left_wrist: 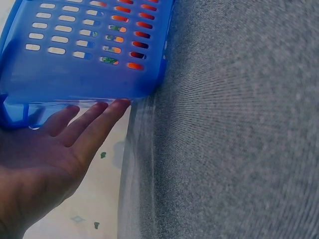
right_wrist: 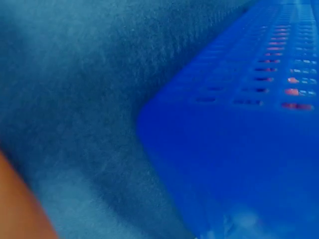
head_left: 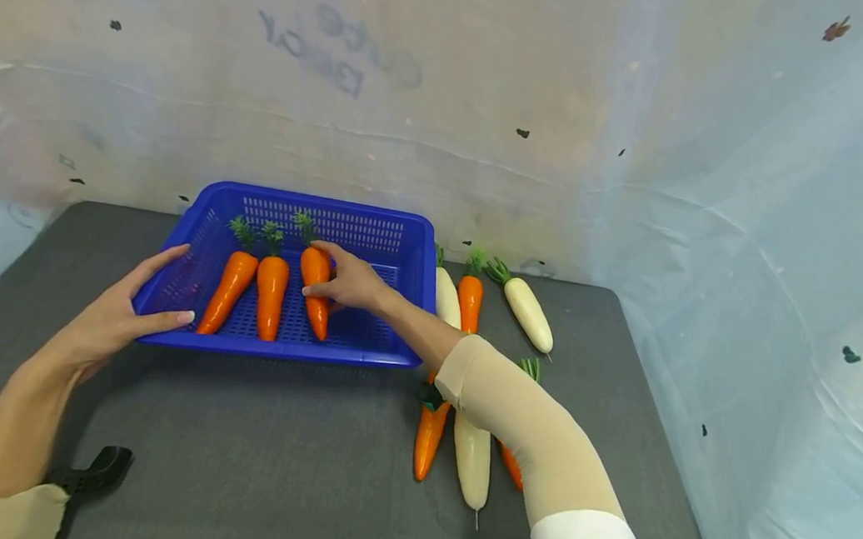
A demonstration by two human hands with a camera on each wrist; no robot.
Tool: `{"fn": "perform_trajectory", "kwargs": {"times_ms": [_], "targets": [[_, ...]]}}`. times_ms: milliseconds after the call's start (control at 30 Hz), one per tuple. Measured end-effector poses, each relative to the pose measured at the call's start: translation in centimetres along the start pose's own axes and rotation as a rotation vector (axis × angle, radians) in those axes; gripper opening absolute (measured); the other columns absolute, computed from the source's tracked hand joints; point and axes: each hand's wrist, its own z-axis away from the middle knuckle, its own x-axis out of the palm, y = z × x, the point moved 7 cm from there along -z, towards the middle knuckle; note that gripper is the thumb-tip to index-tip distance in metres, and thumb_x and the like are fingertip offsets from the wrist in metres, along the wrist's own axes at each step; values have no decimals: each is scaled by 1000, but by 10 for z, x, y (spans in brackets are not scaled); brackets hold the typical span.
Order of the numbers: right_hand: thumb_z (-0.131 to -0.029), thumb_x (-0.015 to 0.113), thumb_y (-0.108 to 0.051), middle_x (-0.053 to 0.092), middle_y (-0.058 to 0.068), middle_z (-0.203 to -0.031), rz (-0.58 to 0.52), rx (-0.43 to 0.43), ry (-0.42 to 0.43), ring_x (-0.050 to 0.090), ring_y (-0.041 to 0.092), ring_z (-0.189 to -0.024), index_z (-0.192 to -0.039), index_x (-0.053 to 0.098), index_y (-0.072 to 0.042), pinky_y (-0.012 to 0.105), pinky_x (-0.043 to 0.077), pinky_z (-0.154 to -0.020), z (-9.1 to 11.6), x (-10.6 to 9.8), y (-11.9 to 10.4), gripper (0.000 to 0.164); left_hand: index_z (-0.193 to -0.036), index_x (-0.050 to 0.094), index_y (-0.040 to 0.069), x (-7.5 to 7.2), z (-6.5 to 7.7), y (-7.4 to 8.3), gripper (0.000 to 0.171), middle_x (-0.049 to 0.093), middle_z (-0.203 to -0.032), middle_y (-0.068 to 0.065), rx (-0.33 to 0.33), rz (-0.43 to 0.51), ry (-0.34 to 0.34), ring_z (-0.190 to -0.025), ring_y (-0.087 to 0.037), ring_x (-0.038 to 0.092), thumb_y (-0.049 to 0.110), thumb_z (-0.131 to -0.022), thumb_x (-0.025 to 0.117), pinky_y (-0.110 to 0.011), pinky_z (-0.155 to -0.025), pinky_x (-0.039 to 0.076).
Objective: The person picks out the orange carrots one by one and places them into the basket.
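A blue plastic basket [head_left: 365, 355] with slotted walls sits at the back of the dark table. In it lie two orange carrots, the left carrot [head_left: 229, 290] and the middle carrot [head_left: 271, 298], both with green tops. My right hand [head_left: 351, 282] reaches in over the basket and grips a third carrot [head_left: 316, 274] between thumb and fingers. At the basket's left end, my left hand [head_left: 116, 318] rests on the rim, thumb and index finger spread. Its fingers [left_wrist: 94, 119] extend fairly straight against the basket's outer side. The right wrist view shows mostly the basket's outer wall [right_wrist: 239, 149].
Right of the basket lie a white radish [head_left: 528, 314], an orange carrot [head_left: 470, 301] and another radish [head_left: 446, 296]. Nearer, a carrot [head_left: 431, 436] and a radish [head_left: 472, 464] lie partly under my right arm. Plastic sheeting [head_left: 490, 73] hangs behind the table.
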Motion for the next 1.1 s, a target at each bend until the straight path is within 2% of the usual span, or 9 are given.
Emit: {"fn": "perform_trajectory", "kwargs": {"times_ms": [267,533,667,800,867,967,1100], "targets": [[-87,78,-15,57,13,-127,6,20,-15,66,17,-87,-153,36,-19,39,61,-68,-7,18,3,79,-156,4,48,1,0,0,89,-11,-164,-21,2,-13,5,-137,-57,17,20,-97,65,-80,-100,20],[-86,79,-24,61,14,-121,92,33,-4,69,17,-75,-153,37,-23,35,61,-64,-12,20,6,80,-156,4,48,1,0,1,89,-14,-163,-20,-3,-19,4,-137,-59,15,21,-98,65,-81,-100,19],[-87,79,-21,61,16,-125,73,22,-43,68,15,-76,-155,36,-21,36,61,-69,-13,23,6,80,-156,4,48,1,0,1,88,-14,-163,-20,-7,-20,3,-137,-59,15,22,-98,64,-81,-100,19],[-88,78,-18,64,19,-123,61,16,-83,72,22,-76,-156,35,-19,39,61,-72,-12,26,6,80,-157,3,48,0,2,1,87,-13,-163,-22,3,-33,7,-136,-60,17,22,-98,63,-81,-98,22],[-88,77,-17,68,18,-114,71,7,-85,73,27,-78,-156,35,-18,40,60,-73,-11,25,6,79,-157,2,47,0,2,1,87,-13,-163,-24,8,-44,6,-135,-61,17,23,-99,63,-81,-96,23],[-89,77,-20,71,16,-106,137,-4,-58,73,29,-78,-155,36,-18,35,60,-70,-8,17,4,79,-157,2,47,1,1,1,88,-13,-162,-24,2,-50,4,-135,-62,16,25,-98,64,-82,-96,23],[-89,76,-26,67,17,-119,212,-40,-7,73,29,-79,-155,36,-20,26,58,-67,-3,-2,-10,78,-157,3,47,-1,1,2,88,-13,-163,-22,3,-39,17,-136,-61,15,24,-98,64,-82,-97,21]]}}
